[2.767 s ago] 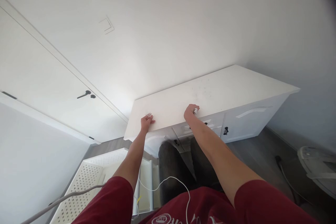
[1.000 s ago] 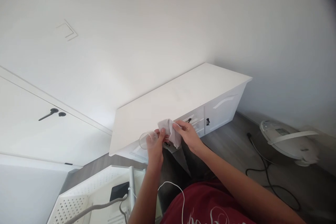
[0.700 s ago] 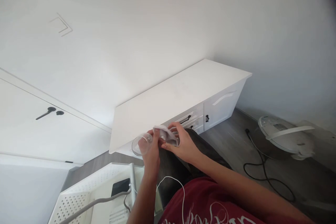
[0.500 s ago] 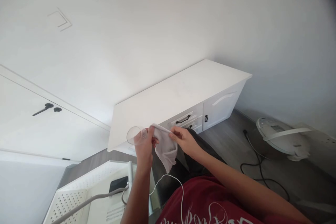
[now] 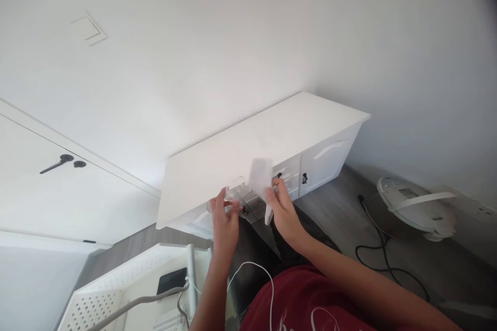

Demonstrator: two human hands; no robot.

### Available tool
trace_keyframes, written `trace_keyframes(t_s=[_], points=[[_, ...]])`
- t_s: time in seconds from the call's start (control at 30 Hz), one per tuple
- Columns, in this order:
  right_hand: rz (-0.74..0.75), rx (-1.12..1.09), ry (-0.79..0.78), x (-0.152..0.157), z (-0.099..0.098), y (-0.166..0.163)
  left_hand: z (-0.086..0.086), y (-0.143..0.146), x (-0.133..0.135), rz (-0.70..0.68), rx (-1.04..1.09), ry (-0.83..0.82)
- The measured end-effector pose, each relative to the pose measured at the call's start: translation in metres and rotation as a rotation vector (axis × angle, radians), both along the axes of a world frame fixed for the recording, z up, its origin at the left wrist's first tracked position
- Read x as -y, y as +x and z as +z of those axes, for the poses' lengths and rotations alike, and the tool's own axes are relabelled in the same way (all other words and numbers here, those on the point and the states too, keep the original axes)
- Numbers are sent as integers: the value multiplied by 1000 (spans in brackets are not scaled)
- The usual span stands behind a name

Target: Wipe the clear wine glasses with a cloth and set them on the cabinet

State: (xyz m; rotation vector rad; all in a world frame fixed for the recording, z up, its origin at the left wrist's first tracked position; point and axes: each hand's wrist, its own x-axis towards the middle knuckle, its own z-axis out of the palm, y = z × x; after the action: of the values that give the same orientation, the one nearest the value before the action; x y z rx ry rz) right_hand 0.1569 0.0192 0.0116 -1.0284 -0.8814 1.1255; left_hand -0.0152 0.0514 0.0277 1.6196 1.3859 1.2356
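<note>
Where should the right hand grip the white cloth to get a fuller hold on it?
Grip the white cloth at its lower, bunched part, just above the right hand, coming from the right. It stands up loose from the fingers, so the top would likely flop. The left hand holds the clear glass on the other side.

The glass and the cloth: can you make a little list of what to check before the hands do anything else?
1. Left hand grips the glass: ok.
2. Right hand holds the cloth: ok.
3. Cloth inside the glass: not ok, it is lifted beside it.
4. Glass clean and dry: cannot tell.
5. Cabinet top bare beside the hands: ok.
6. White cable away from the hands: ok.
</note>
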Motion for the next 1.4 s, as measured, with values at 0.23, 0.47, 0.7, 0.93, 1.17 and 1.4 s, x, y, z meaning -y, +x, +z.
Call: trace_keyframes(t_s=[0.23,0.47,0.7,0.93,1.17,1.4], points=[[396,376,358,11,17,22,37,-22,6,-61,-446,276],[346,952,907,-7,-18,35,53,-10,20,-239,-521,260],[95,415,451,2,-37,22,46,10,23,-247,-573,241],[191,-428,-53,-7,-16,25,61,-3,27,-24,-388,643],[316,173,272,13,0,20,33,10,3,109,19,150],[90,752,836,8,-1,34,43,13,16,-12,142,-59]])
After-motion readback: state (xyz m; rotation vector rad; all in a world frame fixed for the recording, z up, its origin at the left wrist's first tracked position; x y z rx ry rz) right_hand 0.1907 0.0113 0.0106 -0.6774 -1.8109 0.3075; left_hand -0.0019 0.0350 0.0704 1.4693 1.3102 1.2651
